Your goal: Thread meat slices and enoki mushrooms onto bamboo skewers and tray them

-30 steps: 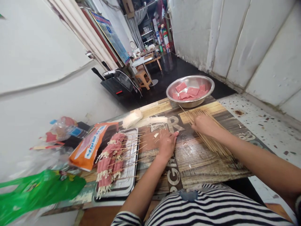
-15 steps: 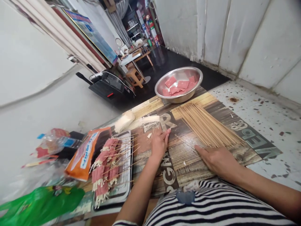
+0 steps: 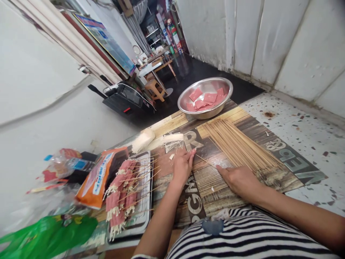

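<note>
My left hand (image 3: 182, 166) lies flat on a pink meat slice on the patterned table top (image 3: 285, 158), fingers stretched out. Beside it, my right hand (image 3: 237, 178) pinches one thin bamboo skewer (image 3: 205, 160) whose tip points toward my left hand's fingertips. A big pile of bamboo skewers (image 3: 239, 145) lies just beyond my right hand. White enoki mushroom bundles (image 3: 156, 138) sit past my left hand. To the left stands a metal tray (image 3: 147, 201) with several finished meat-and-mushroom skewers (image 3: 121, 190).
A steel bowl (image 3: 206, 96) with pink meat slices stands at the table's far edge. An orange packet (image 3: 98, 176), plastic bags and a green bag (image 3: 45, 235) crowd the left side. A black scale (image 3: 126, 99) sits beyond. White wall panels rise at right.
My right hand left the far part of the skewer pile, drew back toward me, and now holds a single skewer aimed at my left hand. The left hand stayed put.
</note>
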The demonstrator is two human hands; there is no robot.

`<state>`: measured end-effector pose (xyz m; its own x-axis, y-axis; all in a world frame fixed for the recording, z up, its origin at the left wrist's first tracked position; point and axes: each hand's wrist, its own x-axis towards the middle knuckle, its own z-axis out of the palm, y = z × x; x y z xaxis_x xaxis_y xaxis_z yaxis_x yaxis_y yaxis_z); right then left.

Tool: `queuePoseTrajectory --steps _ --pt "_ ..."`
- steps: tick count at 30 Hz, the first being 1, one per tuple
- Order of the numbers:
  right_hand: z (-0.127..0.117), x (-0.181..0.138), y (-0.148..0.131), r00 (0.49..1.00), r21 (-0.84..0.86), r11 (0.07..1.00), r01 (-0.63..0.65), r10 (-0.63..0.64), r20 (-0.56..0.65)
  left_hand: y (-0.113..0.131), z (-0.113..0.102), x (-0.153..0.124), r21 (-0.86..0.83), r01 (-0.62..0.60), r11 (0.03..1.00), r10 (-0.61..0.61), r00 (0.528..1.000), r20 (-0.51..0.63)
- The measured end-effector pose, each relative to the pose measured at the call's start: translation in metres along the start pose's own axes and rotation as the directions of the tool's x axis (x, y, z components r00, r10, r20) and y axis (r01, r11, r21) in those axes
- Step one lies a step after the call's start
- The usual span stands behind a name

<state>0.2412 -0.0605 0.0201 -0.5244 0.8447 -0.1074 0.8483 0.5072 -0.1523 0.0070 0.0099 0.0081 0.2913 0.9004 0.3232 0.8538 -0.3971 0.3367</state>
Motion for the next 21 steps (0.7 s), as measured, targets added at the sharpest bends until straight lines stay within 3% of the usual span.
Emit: queuePoseTrajectory --steps 15,21 --pt "-0.0002 0.0038 -0.0028 0.999 -0.007 1.000 -0.005 0.005 -0.033 0.0053 -0.0032 0.0027 0.032 -0.041 0.999 0.041 0.999 -0.020" --pt "-0.0021 0.0031 -0.0038 1.000 0.011 1.000 -0.024 0.024 0.006 0.0059 -0.0040 0.0035 0.040 -0.052 0.998 0.053 0.998 -0.019"
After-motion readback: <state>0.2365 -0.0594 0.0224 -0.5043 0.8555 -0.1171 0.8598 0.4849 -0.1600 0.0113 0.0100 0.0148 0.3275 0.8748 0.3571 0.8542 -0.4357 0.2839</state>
